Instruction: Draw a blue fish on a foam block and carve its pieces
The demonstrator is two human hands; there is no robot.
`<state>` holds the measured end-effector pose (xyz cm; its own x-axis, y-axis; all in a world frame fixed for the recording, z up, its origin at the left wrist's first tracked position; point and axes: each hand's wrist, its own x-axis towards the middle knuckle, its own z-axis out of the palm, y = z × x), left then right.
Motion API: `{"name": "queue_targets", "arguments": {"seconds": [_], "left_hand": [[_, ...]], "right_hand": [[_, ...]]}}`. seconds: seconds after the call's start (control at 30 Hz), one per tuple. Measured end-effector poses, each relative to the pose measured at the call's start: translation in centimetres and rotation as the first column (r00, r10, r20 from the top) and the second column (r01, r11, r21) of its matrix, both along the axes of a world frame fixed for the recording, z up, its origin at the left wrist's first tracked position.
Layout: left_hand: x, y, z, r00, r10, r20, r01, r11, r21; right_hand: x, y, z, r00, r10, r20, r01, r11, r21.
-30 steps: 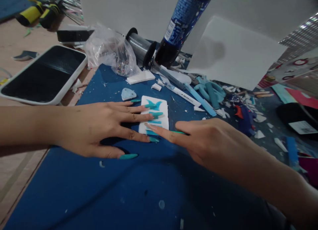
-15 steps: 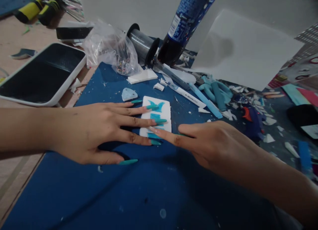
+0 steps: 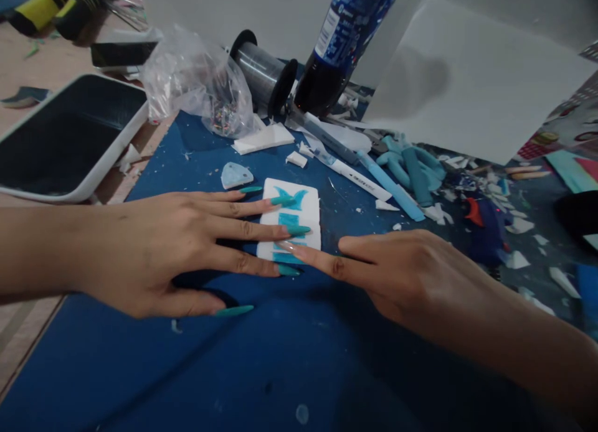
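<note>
A small white foam rectangle (image 3: 303, 219) with teal cut-out shapes stuck on it lies on the blue cutting mat (image 3: 224, 357). My left hand (image 3: 168, 251) lies flat and spread on the mat, its long teal-nailed fingers resting across the rectangle's left side and holding it down. My right hand (image 3: 397, 276) comes in from the right with the index finger stretched out, its tip pressing the rectangle's lower teal strip. The other right fingers are curled under.
A tablet in a white case (image 3: 65, 139) lies at the left. Behind the mat are a plastic bag (image 3: 196, 83), a wire spool (image 3: 261, 77), a dark bottle (image 3: 336, 46), a white sheet (image 3: 467, 83), pens (image 3: 355, 177), teal scissors (image 3: 411, 164) and foam scraps (image 3: 514, 233).
The view has shifted slightly; both hands stay on the white rectangle, with the right index fingertip pressing the lower teal strip throughout.
</note>
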<state>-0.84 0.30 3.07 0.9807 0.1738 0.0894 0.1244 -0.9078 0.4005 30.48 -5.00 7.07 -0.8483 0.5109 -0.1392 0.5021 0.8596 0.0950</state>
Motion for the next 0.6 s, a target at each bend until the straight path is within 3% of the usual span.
{"name": "queue_targets", "arguments": {"seconds": [0.6], "left_hand": [[-0.04, 0.0, -0.06, 1.0, -0.007, 0.007, 0.007, 0.999, 0.041]], "right_hand": [[0.52, -0.19, -0.01, 0.997, 0.025, -0.076, -0.024, 1.0, 0.017]]}}
